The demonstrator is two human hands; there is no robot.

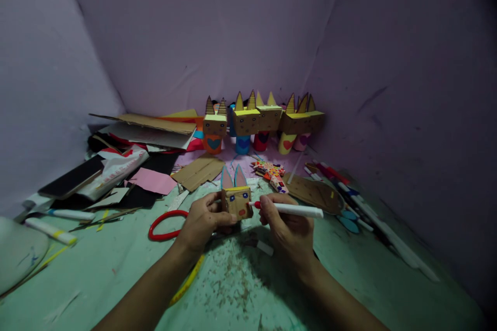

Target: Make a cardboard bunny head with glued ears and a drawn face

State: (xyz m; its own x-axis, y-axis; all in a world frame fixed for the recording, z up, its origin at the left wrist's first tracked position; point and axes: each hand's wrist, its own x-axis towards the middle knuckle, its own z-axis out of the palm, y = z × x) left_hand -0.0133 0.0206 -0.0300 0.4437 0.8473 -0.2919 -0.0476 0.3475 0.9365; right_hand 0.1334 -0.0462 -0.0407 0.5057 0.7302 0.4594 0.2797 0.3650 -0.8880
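Note:
My left hand point(202, 220) is closed around a small cardboard cube head point(237, 201) with two blue-and-pink ears, dark eyes and a red mouth. My right hand point(285, 227) is closed on a white marker with a red tip point(291, 209). The red tip touches the right side of the cube's face. Both hands are held just above the green mat point(116, 269).
A row of several finished cardboard animal figures point(260, 121) on coloured tubes stands at the back wall. Cardboard sheets and paper scraps point(151, 134) pile at left. Red-handled scissors point(166, 225) lie beside my left hand. Markers point(349, 191) line the right wall, others point(50, 230) lie left.

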